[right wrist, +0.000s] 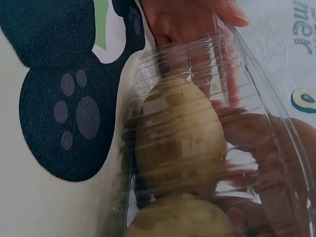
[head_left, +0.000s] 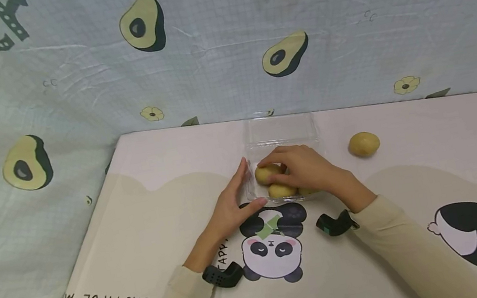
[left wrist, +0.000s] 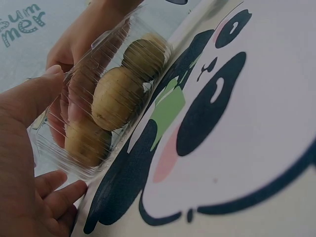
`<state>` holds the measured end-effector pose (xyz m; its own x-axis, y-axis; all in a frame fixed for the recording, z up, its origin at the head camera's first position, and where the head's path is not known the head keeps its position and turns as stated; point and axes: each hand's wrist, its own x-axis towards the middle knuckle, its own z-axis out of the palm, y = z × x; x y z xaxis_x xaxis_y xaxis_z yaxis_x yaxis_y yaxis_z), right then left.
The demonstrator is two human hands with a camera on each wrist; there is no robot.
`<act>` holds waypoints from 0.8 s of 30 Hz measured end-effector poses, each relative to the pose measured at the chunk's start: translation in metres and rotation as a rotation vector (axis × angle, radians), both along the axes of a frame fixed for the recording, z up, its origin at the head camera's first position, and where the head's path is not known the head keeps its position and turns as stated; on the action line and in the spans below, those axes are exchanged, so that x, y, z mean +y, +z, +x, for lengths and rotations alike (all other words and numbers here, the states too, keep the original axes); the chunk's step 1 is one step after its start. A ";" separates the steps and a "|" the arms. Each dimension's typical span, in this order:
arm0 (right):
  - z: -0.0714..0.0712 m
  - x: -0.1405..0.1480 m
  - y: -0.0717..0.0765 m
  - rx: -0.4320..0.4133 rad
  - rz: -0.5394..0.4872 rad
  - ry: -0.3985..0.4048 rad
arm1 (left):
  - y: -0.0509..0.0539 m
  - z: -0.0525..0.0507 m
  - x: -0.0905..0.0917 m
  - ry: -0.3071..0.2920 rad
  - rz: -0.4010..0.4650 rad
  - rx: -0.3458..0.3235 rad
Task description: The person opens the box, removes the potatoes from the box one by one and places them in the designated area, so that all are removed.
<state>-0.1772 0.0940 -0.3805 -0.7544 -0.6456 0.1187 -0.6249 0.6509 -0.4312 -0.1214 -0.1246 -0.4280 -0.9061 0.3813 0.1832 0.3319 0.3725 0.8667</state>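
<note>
A clear plastic clamshell box (head_left: 281, 133) lies with its lid folded back, away from me. Inside its near part, potatoes (left wrist: 117, 98) show through the ridged wall. My right hand (head_left: 304, 166) reaches into the box and holds a potato (head_left: 267, 174) at the left end between thumb and fingers. Another potato (head_left: 281, 191) lies by the front wall, and a third is partly hidden under the right hand. My left hand (head_left: 231, 206) touches the box's left side, thumb and fingers spread around the near corner. A loose potato (head_left: 364, 144) rests right of the box.
The box stands on a table (head_left: 170, 198) with a panda-printed cover. Behind and to the left hangs an avocado-printed cloth (head_left: 207, 26). Black devices (head_left: 223, 275) are worn at both wrists.
</note>
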 end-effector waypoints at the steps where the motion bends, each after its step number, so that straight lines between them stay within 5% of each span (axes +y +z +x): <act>1: 0.000 0.000 0.000 -0.002 0.000 0.004 | 0.000 0.000 0.000 0.001 -0.003 0.001; 24: 0.000 -0.007 -0.001 -0.027 0.020 -0.006 | -0.002 -0.001 0.000 0.011 -0.018 -0.003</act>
<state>-0.1770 0.0873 -0.3812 -0.7607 -0.6434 0.0857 -0.6097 0.6630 -0.4344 -0.1222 -0.1244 -0.4299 -0.9110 0.3742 0.1734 0.3249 0.3920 0.8607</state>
